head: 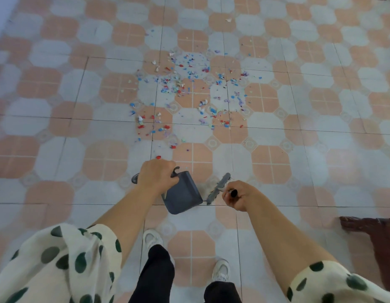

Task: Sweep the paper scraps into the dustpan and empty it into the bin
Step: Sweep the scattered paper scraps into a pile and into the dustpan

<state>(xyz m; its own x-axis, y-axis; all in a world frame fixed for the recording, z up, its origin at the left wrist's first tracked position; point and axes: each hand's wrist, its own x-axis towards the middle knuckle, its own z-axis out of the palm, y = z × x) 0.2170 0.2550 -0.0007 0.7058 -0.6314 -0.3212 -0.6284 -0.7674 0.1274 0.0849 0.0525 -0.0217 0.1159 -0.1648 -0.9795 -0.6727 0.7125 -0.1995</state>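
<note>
Several small paper scraps (189,90) in red, blue, purple and white lie scattered over the tiled floor ahead of me. My left hand (153,177) grips the handle of a dark grey dustpan (182,195), which hangs above the floor in front of my feet. My right hand (239,194) grips the black handle end of a grey broom (218,188), whose head sits just right of the dustpan. No bin is in view.
The floor (80,149) is orange and pale tile. A dark wooden piece of furniture (371,232) stands at the right edge near my right arm. My white shoes (152,238) stand below the dustpan. A wall edge shows at the far left.
</note>
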